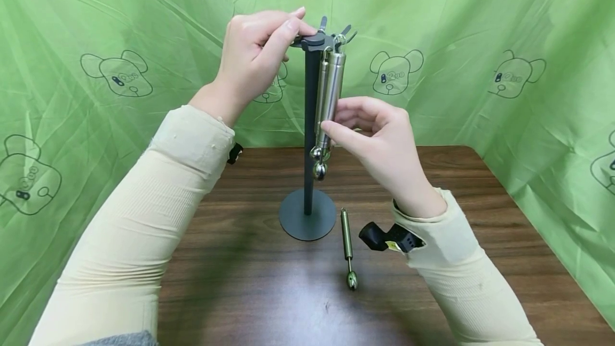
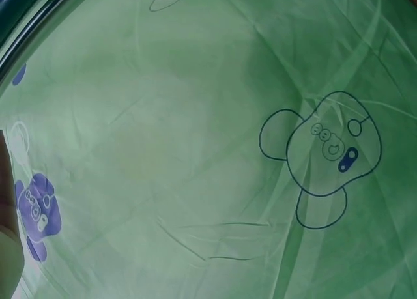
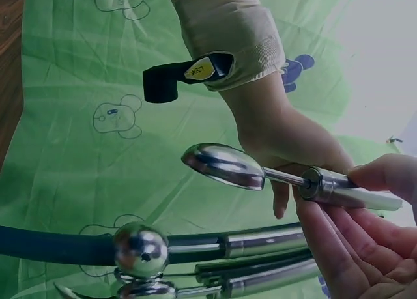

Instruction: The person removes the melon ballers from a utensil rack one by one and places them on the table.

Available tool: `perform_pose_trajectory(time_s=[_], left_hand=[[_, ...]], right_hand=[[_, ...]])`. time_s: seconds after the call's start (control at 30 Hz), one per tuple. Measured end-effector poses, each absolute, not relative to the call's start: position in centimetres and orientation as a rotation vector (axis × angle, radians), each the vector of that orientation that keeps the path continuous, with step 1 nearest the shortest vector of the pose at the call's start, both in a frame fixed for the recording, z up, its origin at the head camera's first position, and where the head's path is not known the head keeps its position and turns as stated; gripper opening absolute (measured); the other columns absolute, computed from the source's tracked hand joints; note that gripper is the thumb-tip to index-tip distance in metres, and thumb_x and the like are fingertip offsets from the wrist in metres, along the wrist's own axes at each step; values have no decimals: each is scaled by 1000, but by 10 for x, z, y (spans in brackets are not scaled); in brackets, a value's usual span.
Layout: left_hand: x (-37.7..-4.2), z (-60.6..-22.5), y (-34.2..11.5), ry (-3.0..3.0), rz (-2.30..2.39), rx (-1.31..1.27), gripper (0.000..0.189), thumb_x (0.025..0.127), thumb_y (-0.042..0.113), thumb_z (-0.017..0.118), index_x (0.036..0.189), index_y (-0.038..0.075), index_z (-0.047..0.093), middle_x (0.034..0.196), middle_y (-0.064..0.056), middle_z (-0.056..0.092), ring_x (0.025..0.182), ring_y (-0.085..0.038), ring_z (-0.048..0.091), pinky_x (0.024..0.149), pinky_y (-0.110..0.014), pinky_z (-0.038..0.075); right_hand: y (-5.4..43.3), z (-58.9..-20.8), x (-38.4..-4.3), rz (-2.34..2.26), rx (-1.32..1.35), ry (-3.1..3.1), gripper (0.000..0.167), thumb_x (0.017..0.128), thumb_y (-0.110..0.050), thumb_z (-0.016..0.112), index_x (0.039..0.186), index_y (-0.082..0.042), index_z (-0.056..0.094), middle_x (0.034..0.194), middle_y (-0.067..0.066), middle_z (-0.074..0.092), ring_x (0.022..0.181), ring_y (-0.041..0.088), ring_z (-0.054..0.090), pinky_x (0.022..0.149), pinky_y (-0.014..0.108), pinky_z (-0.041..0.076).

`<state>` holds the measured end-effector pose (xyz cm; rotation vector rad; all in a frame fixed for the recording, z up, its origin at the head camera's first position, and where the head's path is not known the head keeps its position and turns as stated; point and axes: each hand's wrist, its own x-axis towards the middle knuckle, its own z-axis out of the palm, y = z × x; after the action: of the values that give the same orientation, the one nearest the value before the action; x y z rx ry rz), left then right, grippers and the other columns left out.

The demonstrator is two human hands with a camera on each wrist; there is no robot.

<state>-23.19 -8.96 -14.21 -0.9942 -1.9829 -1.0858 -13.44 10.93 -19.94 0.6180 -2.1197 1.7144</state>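
Head view: a shiny silver metal utensil with a thick cylindrical handle (image 1: pixel 334 81) hangs head-down beside the right side of a dark grey metal stand with a slim post and round base (image 1: pixel 310 122). Its top ring sits at the prongs; whether it is hooked there cannot be told. The right hand (image 1: pixel 379 132) holds the handle low, between thumb and fingers; the right wrist view shows its smooth oval head clear of the grip. The left hand (image 1: pixel 259 44) pinches the stand's top at its left side, the two hands apart.

By its look, the utensil should handle as stiff, fairly weighty and hard to break, though the polished metal may slip; the thick handle, just above the narrow neck, looks the surest hold.

No container shows; the prongs bear other silver hanging tools with slim handles and rounded heads (image 1: pixel 323 81), bunched just beside the held piece. One small metal utensil with a slim handle (image 1: pixel 346 234) lies right of the stand's base on a dark brown wood-grain counter (image 1: pixel 259 292), well short of the right edge. Green cloth printed with bear-head outlines (image 1: pixel 447 9) rises behind the far edge.
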Motion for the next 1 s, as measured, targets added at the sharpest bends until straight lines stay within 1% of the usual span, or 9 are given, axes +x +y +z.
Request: perform_pose_trajectory(time_s=[0.07, 0.1, 0.17, 0.27, 0.3, 0.43, 0.53, 0.7, 1.0], left_hand=[[-231, -141, -89, -1991, -1096, -984, 35, 99, 17, 46, 95, 8, 80, 77, -12, 72, 112, 4, 64, 67, -19, 52], [-231, -140, -89, -1987, -1097, -987, 35, 99, 16, 46, 95, 8, 79, 79, -12, 73, 104, 4, 67, 66, -19, 52], [-231, -139, -88, -1979, -1104, -1000, 35, 99, 16, 46, 93, 7, 79, 84, -11, 74, 90, 2, 68, 66, -20, 54], [-232, -138, -88, -1982, -1124, -1003, 34, 99, 16, 47, 91, 5, 79, 103, -7, 77, 79, -4, 66, 71, -23, 56], [-231, -138, -88, -2000, -1140, -992, 34, 99, 16, 47, 92, 5, 78, 106, -6, 76, 80, -4, 66, 72, -23, 57], [-229, -138, -87, -2069, -1167, -957, 34, 100, 16, 46, 96, 5, 78, 118, -4, 73, 103, -3, 68, 77, -24, 56], [-228, -136, -87, -2112, -1146, -949, 35, 100, 17, 44, 101, 5, 77, 121, -5, 72, 117, -4, 64, 89, -23, 53], [-225, -136, -87, -2099, -1095, -974, 34, 100, 17, 45, 105, 5, 76, 119, -7, 73, 122, -7, 62, 106, -20, 43], [-224, -140, -89, -1936, -989, -1076, 31, 99, 13, 48, 107, 2, 75, 112, -11, 74, 118, -16, 64, 105, -20, 44]], right_hand=[[112, -202, -133, 1733, 618, -2117, 24, 84, -2, 74, 107, 3, 71, 82, -11, 73, 70, 12, 69, 65, 25, 57], [113, -203, -133, 1741, 613, -2118, 24, 84, -1, 74, 107, 4, 71, 82, -11, 73, 69, 13, 69, 65, 26, 57], [116, -206, -132, 1753, 591, -2124, 23, 84, 1, 73, 107, 5, 70, 81, -11, 73, 67, 14, 69, 64, 27, 58], [120, -211, -130, 1776, 558, -2133, 23, 84, 3, 72, 107, 5, 70, 81, -10, 73, 66, 14, 69, 63, 27, 58], [121, -212, -129, 1783, 549, -2133, 23, 84, 3, 72, 106, 6, 70, 81, -10, 73, 66, 14, 69, 63, 27, 58], [127, -217, -125, 1821, 539, -2124, 21, 83, 4, 72, 105, 4, 71, 81, -8, 74, 66, 14, 69, 64, 27, 59], [132, -218, -122, 1850, 533, -2106, 20, 83, 4, 73, 102, -3, 72, 81, -6, 74, 65, 13, 69, 64, 27, 59], [139, -218, -117, 1871, 487, -2105, 21, 82, 4, 73, 99, -8, 73, 82, -4, 74, 67, 14, 70, 64, 25, 58], [153, -226, -115, 1785, 419, -2205, 17, 84, -3, 75, 99, -11, 73, 82, -8, 74, 68, 11, 69, 63, 21, 56]])
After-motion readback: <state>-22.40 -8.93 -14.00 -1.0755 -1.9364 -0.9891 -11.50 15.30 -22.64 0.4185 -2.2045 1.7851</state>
